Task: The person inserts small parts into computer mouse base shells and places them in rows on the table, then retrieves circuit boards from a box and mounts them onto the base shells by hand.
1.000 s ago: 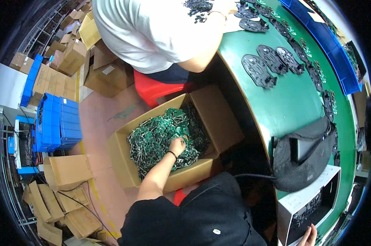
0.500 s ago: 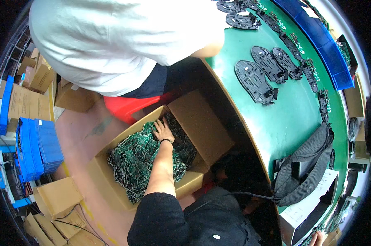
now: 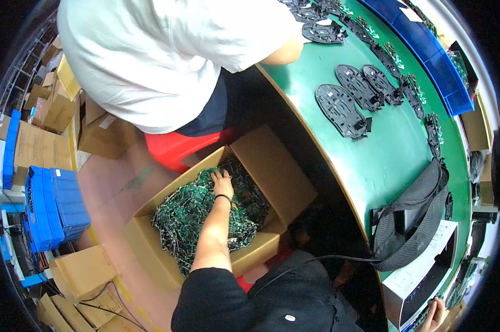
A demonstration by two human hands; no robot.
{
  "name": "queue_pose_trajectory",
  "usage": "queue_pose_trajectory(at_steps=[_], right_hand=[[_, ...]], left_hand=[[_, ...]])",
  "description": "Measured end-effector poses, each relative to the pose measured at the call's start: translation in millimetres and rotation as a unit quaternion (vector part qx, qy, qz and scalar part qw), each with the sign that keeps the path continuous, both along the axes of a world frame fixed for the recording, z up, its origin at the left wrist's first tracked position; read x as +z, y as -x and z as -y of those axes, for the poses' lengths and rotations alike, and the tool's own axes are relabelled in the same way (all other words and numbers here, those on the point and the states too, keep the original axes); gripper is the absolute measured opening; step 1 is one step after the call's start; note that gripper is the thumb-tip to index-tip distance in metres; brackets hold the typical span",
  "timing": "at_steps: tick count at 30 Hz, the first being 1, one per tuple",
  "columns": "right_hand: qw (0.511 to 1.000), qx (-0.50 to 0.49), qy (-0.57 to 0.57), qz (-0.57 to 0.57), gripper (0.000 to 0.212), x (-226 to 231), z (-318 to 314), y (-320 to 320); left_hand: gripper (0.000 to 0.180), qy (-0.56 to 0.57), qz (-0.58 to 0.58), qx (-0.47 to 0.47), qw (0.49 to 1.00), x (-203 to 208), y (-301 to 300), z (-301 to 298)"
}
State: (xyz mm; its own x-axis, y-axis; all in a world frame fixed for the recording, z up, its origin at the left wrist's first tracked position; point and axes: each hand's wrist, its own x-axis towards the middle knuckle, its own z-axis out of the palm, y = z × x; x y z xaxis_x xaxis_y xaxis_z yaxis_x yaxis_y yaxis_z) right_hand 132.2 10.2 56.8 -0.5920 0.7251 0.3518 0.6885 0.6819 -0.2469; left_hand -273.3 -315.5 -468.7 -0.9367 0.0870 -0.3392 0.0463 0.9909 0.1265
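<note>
- Far left, I see stacked blue crates and several closed cardboard boxes on the floor; their contents are hidden from me.
- Next, the open carton sits on the floor beside the green table, heaped nearly to the brim with green circuit boards. Judging by that heap, I'd say the picking has barely dented the supply.
- My left hand reaches down into the carton, fingers spread flat on top of the boards; it rests on them with nothing lifted clear yet, so I read it as loose and not clenched.
- Above, a co-worker in a white shirt leans over the table edge.
- On the green table lie black plastic shells in a row, some further along with small green boards fitted; those look done, many boards remain.
- A black mesh bag sits near the table edge.
- A blue tray runs along the far rim; contents unclear.
- Bottom right, my right hand touches a white-topped box; I cannot tell its grip.
</note>
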Motion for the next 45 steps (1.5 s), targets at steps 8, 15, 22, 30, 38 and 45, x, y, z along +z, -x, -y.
queue_pose_trajectory(at_steps=[8,15,22,30,38,45], right_hand=[[0.98,-0.193,0.008,0.052,0.017,-8,-13,-8],[0.988,0.068,0.116,-0.072,0.007,8,-93,-67],[0.937,0.316,0.064,-0.134,0.011,49,-61,60],[0.922,0.367,0.103,-0.064,0.012,77,-95,119],[0.877,0.445,0.14,0.115,0.028,16,-123,166],[0.873,0.466,0.068,0.125,0.031,7,-131,173]], left_hand=[[0.042,-0.658,0.137,0.389,0.63,89,-41,66],[0.008,-0.809,0.227,0.43,0.331,236,-91,-9],[0.031,-0.88,0.397,0.061,0.253,406,-102,-152],[0.019,-0.761,0.566,-0.033,0.315,446,-153,-343],[0.06,-0.752,0.532,-0.009,0.388,424,-163,-362],[0.073,-0.713,0.555,-0.014,0.429,446,-157,-365]])
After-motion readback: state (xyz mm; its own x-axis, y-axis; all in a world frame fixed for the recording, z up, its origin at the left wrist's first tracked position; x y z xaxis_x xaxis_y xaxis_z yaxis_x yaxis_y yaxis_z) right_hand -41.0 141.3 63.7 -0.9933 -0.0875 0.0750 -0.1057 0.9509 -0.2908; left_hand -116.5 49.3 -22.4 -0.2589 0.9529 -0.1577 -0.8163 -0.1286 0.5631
